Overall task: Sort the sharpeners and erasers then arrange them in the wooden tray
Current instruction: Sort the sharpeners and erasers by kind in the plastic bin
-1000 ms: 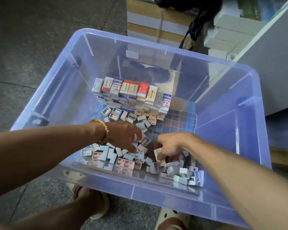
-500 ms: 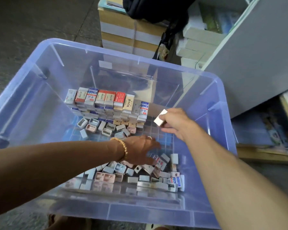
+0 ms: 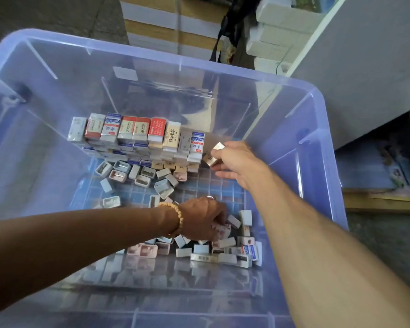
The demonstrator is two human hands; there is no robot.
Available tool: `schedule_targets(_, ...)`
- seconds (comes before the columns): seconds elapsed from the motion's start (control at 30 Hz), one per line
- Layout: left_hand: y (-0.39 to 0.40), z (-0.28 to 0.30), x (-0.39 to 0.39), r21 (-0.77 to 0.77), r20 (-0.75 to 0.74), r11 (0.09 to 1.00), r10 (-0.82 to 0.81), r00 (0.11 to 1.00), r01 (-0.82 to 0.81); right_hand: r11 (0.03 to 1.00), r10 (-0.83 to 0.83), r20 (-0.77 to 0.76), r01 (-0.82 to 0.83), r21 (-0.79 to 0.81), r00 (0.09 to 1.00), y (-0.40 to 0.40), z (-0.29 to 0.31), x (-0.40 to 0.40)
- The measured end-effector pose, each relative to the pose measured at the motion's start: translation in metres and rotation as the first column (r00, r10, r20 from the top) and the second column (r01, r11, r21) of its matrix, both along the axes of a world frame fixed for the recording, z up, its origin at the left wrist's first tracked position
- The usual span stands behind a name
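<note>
Your arms reach down into the clear blue plastic bin (image 3: 317, 110), which holds everything here. Against the bin's far wall stands the stacked row of erasers (image 3: 137, 136), wrapped in red, blue and cream sleeves. Just in front of that stack, on the bin's floor, lie the loose sharpeners (image 3: 142, 176). Nearer you, by the bin's near wall, sits the mixed pile (image 3: 223, 249) of erasers and sharpeners. Your right hand (image 3: 237, 164) hovers at the stack's right end, its fingers pinching one small eraser (image 3: 214, 154) just beside the last column. Your left hand (image 3: 204, 217), with a bead bracelet (image 3: 176, 215), rests on the mixed pile with fingers curled into the pieces; you cannot tell whether it grips one.
</note>
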State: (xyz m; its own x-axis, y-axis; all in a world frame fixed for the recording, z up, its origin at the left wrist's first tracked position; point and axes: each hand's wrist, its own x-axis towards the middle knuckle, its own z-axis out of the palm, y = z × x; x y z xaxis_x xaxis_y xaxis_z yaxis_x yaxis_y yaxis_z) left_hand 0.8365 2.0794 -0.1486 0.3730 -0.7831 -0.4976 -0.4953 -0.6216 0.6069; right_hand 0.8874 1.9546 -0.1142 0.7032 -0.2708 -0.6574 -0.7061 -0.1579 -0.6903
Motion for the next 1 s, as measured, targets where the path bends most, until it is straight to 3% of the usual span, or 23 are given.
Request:
schedule_targets(0.2,0.018,0.012,0.011,0.074,-0.229,0.993,-0.077,0.97,0.097,1.0,0.001,0.017,-0.001,-0.013,1.0,0.001,-0.003,0.0)
schedule_targets(0.37,0.031,0.018,0.015,0.185,-0.249,0.969,-0.117,0.962,0.166,0.999,-0.003,0.029,0.004,-0.046,1.0,0.003,-0.004,0.0)
schedule_targets(0.53,0.03,0.015,0.003,0.111,-0.222,0.991,-0.054,0.974,0.08,0.997,0.004,0.038,-0.001,-0.078,0.999,0.005,-0.007,-0.002)
schedule_targets(0.7,0.028,0.008,-0.005,0.152,-0.206,0.979,-0.102,0.973,0.135,0.996,0.024,0.038,-0.021,-0.084,0.999,0.006,-0.007,-0.003)
schedule_targets(1.0,0.026,0.013,-0.002,0.094,-0.332,0.984,-0.115,0.936,0.154,0.991,0.046,-0.009,-0.047,-0.123,0.999,0.004,-0.004,-0.001)
